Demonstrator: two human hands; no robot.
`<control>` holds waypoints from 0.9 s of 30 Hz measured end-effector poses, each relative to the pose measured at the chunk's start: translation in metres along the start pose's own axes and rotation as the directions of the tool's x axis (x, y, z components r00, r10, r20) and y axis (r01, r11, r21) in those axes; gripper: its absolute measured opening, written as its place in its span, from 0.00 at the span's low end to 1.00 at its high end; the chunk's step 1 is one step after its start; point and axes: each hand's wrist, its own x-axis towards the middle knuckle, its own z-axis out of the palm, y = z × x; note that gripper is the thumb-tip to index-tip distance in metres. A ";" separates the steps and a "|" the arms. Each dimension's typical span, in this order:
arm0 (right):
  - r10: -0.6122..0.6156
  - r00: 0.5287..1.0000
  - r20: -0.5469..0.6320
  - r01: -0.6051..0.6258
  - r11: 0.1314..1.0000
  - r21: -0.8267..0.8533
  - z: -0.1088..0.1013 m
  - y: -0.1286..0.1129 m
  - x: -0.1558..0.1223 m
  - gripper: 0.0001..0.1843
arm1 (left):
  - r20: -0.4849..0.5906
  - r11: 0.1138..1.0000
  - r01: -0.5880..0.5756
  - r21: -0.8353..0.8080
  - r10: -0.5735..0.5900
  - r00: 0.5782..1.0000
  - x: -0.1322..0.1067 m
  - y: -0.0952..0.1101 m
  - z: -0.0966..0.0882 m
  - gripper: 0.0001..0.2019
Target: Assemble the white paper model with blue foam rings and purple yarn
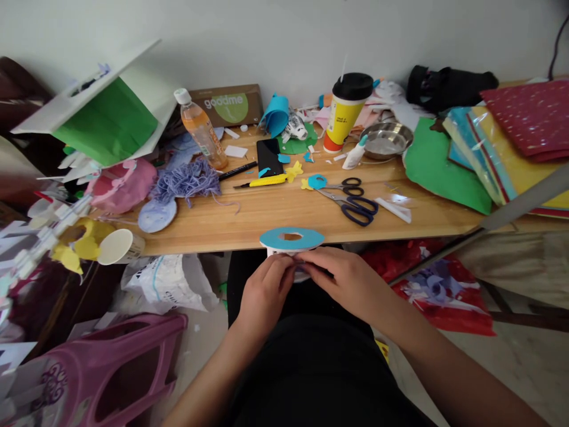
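Note:
Close to the table's front edge, a blue oval ring with a hole in its middle [306, 239] sits on top of a white, cup-like piece [272, 251]. My left hand [267, 284] has its fingers closed on the near side of this piece. Meeting it there, my right hand [340, 276] is closed too, its fingertips pinched together. Whatever small part lies between the fingertips is hidden. Beyond them on the table are dark-handled scissors [359, 209], a smaller pair of scissors [351, 186] and a yellow craft knife [267, 181].
Behind stand an orange drink bottle [202, 130], a yellow cup with black lid [344, 115], a glue bottle [354, 154] and a metal bowl [387, 141]. Purple yarn [186, 181] lies left. Green sheets [440, 166] are right. A pink stool [111, 367] stands lower left.

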 end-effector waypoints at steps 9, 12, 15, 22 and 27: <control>-0.040 0.998 -0.048 0.032 0.986 -0.163 0.008 0.005 0.000 0.09 | 0.015 1.000 0.017 0.000 -0.017 1.000 0.001 0.000 0.001 0.04; -0.071 0.996 -0.057 0.060 0.983 -0.174 0.010 0.006 -0.002 0.09 | 0.037 0.996 -0.004 0.087 0.000 0.999 0.000 0.002 0.000 0.04; -0.102 0.994 -0.041 0.093 0.981 -0.169 0.011 0.005 -0.002 0.08 | 0.099 0.969 -0.069 0.236 0.047 0.994 0.000 0.006 0.000 0.04; -0.049 0.999 -0.016 0.047 0.993 -0.107 0.008 0.003 -0.001 0.08 | 0.120 0.921 -0.174 0.348 0.140 0.983 0.002 0.007 0.002 0.04; 0.064 0.996 -0.061 -0.070 0.993 -0.098 0.015 0.004 -0.003 0.06 | 0.104 0.915 -0.209 0.345 0.184 0.977 0.002 0.007 0.001 0.04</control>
